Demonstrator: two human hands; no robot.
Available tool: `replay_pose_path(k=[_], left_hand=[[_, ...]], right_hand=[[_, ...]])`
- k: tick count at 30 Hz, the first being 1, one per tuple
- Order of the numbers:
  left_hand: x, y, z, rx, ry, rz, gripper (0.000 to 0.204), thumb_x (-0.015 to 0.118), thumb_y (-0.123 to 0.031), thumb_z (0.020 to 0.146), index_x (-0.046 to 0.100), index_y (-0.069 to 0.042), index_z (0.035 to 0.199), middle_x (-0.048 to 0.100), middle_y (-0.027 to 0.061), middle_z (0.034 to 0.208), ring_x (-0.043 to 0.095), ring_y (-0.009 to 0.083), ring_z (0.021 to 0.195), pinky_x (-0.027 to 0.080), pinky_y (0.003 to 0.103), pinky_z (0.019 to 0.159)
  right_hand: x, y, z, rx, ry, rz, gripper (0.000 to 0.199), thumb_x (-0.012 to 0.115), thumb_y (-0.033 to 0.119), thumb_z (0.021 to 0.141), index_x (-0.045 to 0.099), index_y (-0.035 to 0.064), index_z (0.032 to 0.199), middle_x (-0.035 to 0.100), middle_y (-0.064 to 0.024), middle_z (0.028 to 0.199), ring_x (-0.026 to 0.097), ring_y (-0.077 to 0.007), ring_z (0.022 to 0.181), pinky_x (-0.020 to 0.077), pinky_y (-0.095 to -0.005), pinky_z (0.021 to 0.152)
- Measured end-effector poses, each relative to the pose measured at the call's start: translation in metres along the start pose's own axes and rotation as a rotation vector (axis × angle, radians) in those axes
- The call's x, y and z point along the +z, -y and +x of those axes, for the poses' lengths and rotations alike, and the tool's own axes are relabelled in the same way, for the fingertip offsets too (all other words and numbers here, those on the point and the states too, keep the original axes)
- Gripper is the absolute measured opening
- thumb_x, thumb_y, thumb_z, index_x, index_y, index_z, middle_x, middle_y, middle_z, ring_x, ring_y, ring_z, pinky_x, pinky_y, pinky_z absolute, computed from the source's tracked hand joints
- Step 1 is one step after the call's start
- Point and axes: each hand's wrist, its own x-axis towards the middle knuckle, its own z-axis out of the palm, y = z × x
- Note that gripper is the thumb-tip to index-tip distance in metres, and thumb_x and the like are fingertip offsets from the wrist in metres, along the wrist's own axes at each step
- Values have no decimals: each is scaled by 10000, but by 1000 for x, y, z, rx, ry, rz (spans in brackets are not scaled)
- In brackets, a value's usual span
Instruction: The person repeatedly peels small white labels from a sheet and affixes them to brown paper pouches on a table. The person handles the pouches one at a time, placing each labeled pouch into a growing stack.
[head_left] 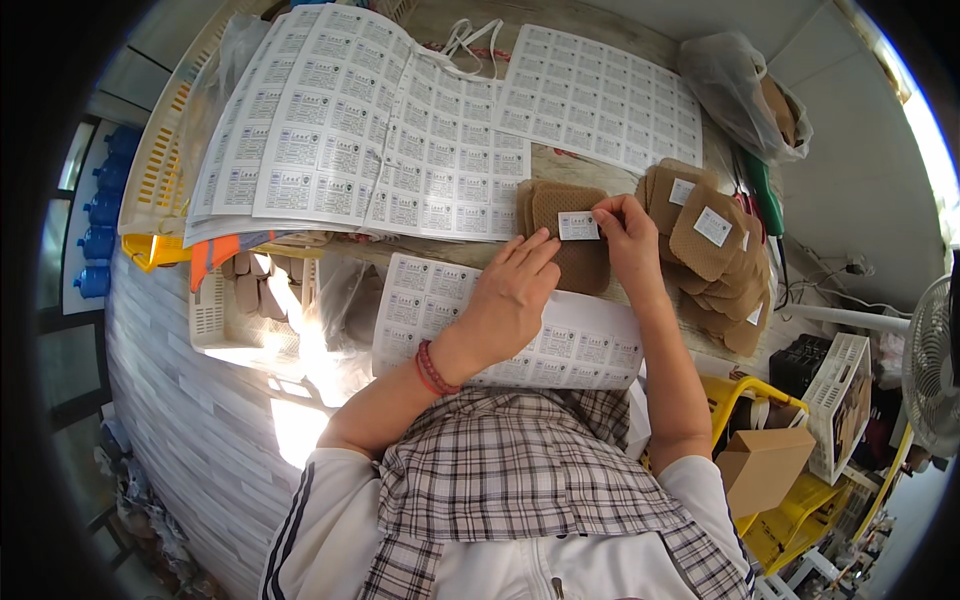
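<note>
A stack of brown mesh-textured pads (pixel 582 270) lies on the table in front of me. On its top pad is a small white printed label (pixel 576 227). My right hand (pixel 631 243) pinches the label's right edge between thumb and fingertips. My left hand (pixel 508 288) lies with fingers stretched out, their tips beside the stack's left side and close to the label. Beneath that hand is a sheet of printed labels (pixel 590 350), curving down at the table's near edge. To the right sit several overlapping brown pads (pixel 703 262), some bearing white labels.
Large stacked label sheets (pixel 330 120) cover the far left, with another sheet (pixel 610 95) at the back. A plastic bag (pixel 735 85) and a green-handled tool (pixel 763 190) lie at the far right. Below stand a crate of brown pieces (pixel 208 310), a cardboard box (pixel 765 465) and a fan (pixel 932 365).
</note>
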Motion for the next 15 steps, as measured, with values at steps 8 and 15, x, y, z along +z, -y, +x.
replay_pose_path(k=[8,15], left_hand=[[-5,-4,2,-48,16,-23,109,499,33,802,566,52,885,561,267,1284,508,417,1262,389,532,1065],[-3,-1,3,20,56,67,81,533,6,818,584,24,879,530,237,1364,484,385,1287,355,529,1067]], right_hand=[[2,-1,-2,10,-22,-55,84,653,81,919,629,15,965,676,-70,835,599,-142,752,496,-290,723],[6,4,-7,-97,-90,-146,69,652,77,910,626,28,952,681,-116,840,649,-243,741,515,-336,706]])
